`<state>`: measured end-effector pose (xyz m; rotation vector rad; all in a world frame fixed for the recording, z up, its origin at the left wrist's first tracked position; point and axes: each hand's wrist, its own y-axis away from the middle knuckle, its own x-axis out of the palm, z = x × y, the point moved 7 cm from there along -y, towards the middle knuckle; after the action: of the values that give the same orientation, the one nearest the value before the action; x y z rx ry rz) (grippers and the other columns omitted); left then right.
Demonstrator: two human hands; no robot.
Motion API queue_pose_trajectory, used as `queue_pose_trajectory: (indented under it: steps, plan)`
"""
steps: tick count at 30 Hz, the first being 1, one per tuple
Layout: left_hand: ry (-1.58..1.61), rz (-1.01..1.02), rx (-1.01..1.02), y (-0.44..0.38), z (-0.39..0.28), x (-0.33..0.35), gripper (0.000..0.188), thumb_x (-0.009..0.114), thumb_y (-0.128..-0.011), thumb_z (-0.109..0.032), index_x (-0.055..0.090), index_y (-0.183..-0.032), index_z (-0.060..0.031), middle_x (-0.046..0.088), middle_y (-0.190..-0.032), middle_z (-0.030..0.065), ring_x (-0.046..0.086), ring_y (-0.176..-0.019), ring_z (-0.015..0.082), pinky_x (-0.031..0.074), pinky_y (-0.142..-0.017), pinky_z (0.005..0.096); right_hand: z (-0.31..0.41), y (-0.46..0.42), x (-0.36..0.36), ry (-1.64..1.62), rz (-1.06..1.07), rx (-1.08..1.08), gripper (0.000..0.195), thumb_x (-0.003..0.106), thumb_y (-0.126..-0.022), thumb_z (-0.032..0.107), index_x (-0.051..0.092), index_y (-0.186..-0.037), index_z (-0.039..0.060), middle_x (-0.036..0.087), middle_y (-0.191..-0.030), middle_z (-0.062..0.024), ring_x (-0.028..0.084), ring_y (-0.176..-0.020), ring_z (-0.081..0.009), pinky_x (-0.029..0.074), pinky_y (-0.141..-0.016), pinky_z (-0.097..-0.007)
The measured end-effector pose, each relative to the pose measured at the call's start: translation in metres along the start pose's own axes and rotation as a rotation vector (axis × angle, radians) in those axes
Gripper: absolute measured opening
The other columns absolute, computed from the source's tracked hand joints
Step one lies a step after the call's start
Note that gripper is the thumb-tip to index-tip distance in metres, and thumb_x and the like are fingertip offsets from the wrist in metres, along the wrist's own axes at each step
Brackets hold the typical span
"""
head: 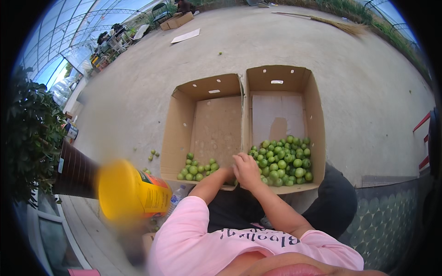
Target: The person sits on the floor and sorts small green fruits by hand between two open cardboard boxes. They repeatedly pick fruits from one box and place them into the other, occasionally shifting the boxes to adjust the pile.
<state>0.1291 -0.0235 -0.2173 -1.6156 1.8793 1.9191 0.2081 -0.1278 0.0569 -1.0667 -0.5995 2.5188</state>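
Note:
Two open cardboard boxes stand side by side on the floor before me. The right cardboard box (316, 110) holds a heap of small green tomato-like fruits (281, 164) at its near end. In the left cardboard box (178, 127) lie fewer green fruits (193, 169), in the near left part. My right hand (247, 170) is over the wall between the boxes, beside the heap, fingers bent; whether it holds a fruit is hidden. My left hand (230, 175) reaches into the near right corner of the left box, mostly hidden behind the right hand.
A yellow plastic container (121, 189), a plastic bottle (176, 196) and a dark plant pot (74, 170) are at the left. Several loose fruits (154, 154) lie on the concrete floor. A straw broom (331, 23) and a white sheet (185, 36) lie farther off; a person (184, 7) is at the top.

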Motion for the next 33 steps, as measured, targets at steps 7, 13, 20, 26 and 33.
queue_pose_trajectory:
  steps: [7,13,20,26,33]
  plan:
    - [0.932,-0.532,-0.183,0.119,-0.010,-0.097,0.049,0.067,-0.083,-0.031,0.045,-0.116,-0.0024,0.061,-0.101,0.0167,0.064,-0.084,0.0201,0.052,-0.071,0.0327,-0.014,0.000,-0.010,0.076,0.005,0.057,0.037,0.064,-0.075,0.009,0.057,-0.110,0.0069,0.056,-0.106,-0.0101,0.052,-0.099,-0.0315,0.043,-0.083,-0.0420]
    - [1.342,-0.684,0.086,0.234,-0.029,-0.117,0.041,0.065,-0.087,-0.037,0.046,-0.104,-0.0060,0.059,-0.090,0.0071,0.060,-0.073,0.0109,0.051,-0.065,0.0263,0.038,-0.013,-0.005,-0.179,0.096,0.007,0.053,0.068,-0.077,0.013,0.048,-0.125,0.0085,0.053,-0.115,-0.0127,0.059,-0.095,-0.0291,0.050,-0.077,-0.0388]
    - [1.421,-0.643,0.226,0.240,-0.049,-0.132,0.032,0.063,-0.089,-0.035,0.049,-0.102,-0.0092,0.060,-0.090,0.0024,0.058,-0.080,0.0081,0.050,-0.070,0.0253,0.041,-0.021,-0.026,-0.191,0.065,-0.001,0.049,0.066,-0.078,0.009,0.048,-0.123,0.0081,0.054,-0.115,-0.0151,0.058,-0.097,-0.0315,0.050,-0.079,-0.0390]
    - [0.809,-0.603,-0.104,0.166,0.021,-0.096,0.037,0.064,-0.085,-0.032,0.057,-0.109,-0.0049,0.063,-0.108,0.0105,0.062,-0.093,0.0204,0.049,-0.082,0.0342,0.004,-0.030,-0.049,0.112,-0.123,0.150,0.049,0.064,-0.078,0.009,0.048,-0.124,0.0067,0.049,-0.121,-0.0149,0.048,-0.112,-0.0341,0.041,-0.093,-0.0424]
    - [0.099,0.047,-0.449,0.108,0.083,-0.033,0.061,0.068,-0.077,-0.036,0.052,-0.130,-0.0109,0.056,-0.127,0.0144,0.054,-0.115,0.0321,0.042,-0.096,0.0426,0.001,-0.030,-0.027,-0.068,-0.049,0.198,0.046,0.062,-0.081,0.010,0.047,-0.124,0.0075,0.047,-0.123,-0.0158,0.049,-0.113,-0.0349,0.043,-0.092,-0.0419]
